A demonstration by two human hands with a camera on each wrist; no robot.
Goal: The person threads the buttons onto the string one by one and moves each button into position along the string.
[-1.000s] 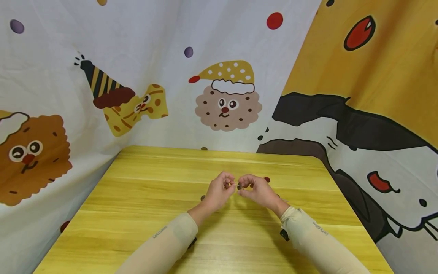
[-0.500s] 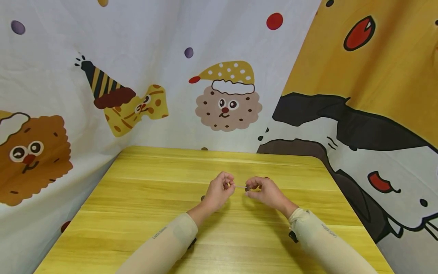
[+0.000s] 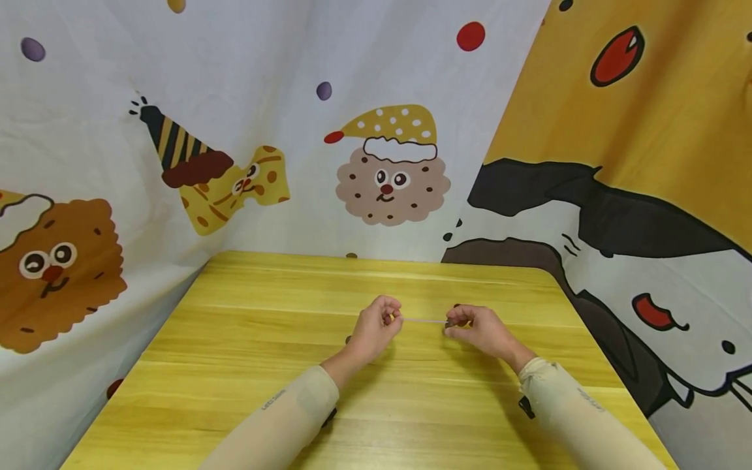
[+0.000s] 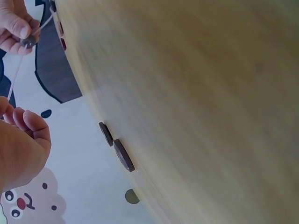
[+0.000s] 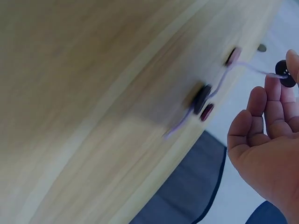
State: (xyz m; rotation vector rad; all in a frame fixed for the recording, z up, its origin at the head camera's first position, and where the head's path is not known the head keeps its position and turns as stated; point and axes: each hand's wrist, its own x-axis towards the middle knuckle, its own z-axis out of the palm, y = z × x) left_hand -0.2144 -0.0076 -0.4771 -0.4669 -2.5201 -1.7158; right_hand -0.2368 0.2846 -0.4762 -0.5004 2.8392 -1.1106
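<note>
Head view: my left hand (image 3: 374, 328) and right hand (image 3: 486, 331) are raised over the wooden table (image 3: 282, 300), apart, with a pale thread (image 3: 424, 320) stretched nearly straight between them. On the left my fingers are curled and pinch the thread; from that wrist's view, my own hand hides exactly where it is caught. On the right, my thumb and fingers pinch a dark button (image 5: 285, 71), round, with small pale dots on its face, and the thread runs on both sides of it. From the right wrist I see the free length droop past a reddish disc (image 5: 232, 56) to a dark disc (image 5: 201, 99), its loose end lying beyond; whether it passes through that disc I cannot tell. A dark red disc (image 5: 207, 112) lies just beside. From the left wrist, two brown discs (image 4: 124, 155) lie close together on the table. Pale sleeves (image 3: 294, 411) cover my forearms, and a curtain (image 3: 270, 78) printed with cartoon snacks hangs behind.
</note>
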